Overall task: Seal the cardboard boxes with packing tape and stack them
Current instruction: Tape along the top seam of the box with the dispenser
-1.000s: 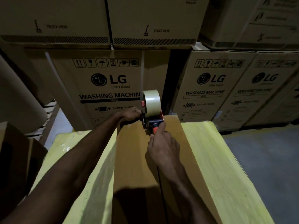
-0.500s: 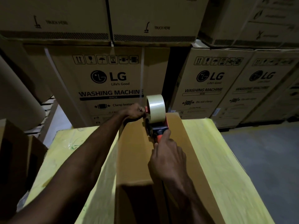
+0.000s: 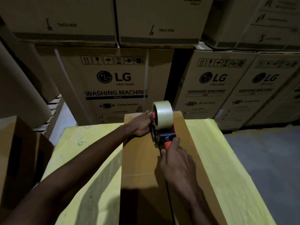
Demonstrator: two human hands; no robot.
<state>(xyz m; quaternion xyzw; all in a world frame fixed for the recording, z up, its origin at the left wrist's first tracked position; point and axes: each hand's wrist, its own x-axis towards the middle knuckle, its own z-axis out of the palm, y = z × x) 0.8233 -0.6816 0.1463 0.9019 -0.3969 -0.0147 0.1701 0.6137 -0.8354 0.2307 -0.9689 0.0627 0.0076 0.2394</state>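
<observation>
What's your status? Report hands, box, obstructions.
Right hand grips tape dispenser handle. Left hand presses cardboard box top beside it. Dispenser on box's centre seam, far end. Nothing else on the box top.

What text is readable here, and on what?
"TRUCK HERE": top left box, top middle box
"LG Life's Good": middle box
"WASHING MACHINE": middle box, right box
"BACK": middle box
"Clamp bottom": middle box
"CAUTION": middle box
"LG": right box, far right box
"Do not clamp": right box
Other print: too blurred.
</observation>
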